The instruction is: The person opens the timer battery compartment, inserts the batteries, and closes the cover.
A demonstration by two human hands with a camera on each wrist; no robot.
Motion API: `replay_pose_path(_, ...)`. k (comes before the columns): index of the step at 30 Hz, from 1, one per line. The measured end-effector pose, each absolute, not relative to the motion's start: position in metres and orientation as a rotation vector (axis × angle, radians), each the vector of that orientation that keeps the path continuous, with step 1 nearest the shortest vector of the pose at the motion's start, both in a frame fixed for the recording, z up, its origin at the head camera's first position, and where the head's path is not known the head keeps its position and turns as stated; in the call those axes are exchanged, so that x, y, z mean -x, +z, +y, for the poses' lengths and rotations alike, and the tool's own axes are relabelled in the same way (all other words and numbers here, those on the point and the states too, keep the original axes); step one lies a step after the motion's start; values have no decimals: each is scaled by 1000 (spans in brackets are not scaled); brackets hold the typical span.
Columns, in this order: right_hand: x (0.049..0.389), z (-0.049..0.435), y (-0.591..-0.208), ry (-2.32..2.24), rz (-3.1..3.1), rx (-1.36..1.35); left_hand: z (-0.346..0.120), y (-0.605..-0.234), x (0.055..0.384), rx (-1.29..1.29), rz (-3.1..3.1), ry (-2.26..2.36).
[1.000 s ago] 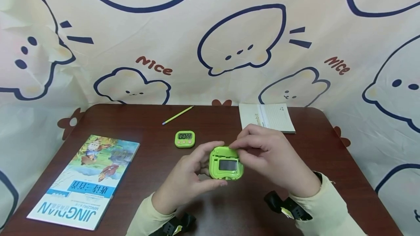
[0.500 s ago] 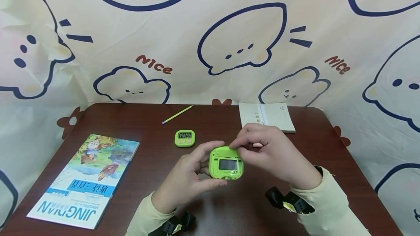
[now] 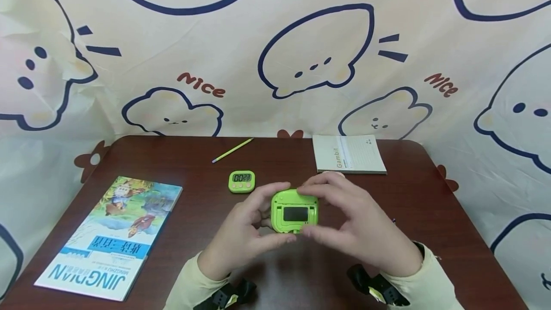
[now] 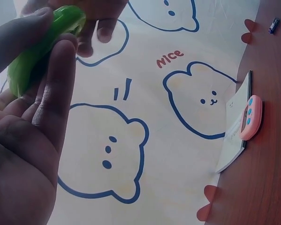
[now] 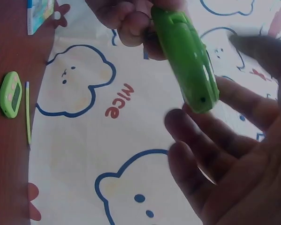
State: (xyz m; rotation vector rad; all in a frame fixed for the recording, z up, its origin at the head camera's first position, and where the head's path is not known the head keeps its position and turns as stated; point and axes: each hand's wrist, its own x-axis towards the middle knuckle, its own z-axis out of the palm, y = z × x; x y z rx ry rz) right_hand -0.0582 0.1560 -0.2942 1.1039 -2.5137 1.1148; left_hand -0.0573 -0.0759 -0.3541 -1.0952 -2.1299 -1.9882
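Observation:
A rounded green gadget (image 3: 294, 212) with a dark rectangular window is held up over the table between both hands. My left hand (image 3: 243, 233) grips its left side, forefinger along the top and thumb under the lower edge. My right hand (image 3: 361, 224) holds its right side, forefinger at the top corner and thumb at the lower corner. In the left wrist view the left fingers are curled round the green gadget (image 4: 46, 47). The right wrist view shows its glossy edge (image 5: 189, 61) between both hands, the right thumb blurred.
A small green timer (image 3: 242, 182) reading 0023 stands behind the hands, near a pencil (image 3: 232, 150). A blue-and-white book (image 3: 112, 238) lies left; a notebook (image 3: 350, 154) lies at back right. The left wrist view shows a pink timer (image 4: 252, 117) and a small dark cylinder (image 4: 274, 26).
My right hand has shifted from pinching the gadget's upper right corner to holding its right side, thumb now at the lower corner. The window looks darker; the timer went from 0022 to 0023.

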Motion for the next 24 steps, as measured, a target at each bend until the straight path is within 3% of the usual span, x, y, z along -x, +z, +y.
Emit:
replay_pose_path(7, 52, 153, -311, 992, -2501, -1085, -75, -354, 57, 1067, -2067, -2013)
replay_pose_path(24, 58, 150, -330, 1307, -2368, -1063, -78, -356, 58, 1067, -2148, -1925)
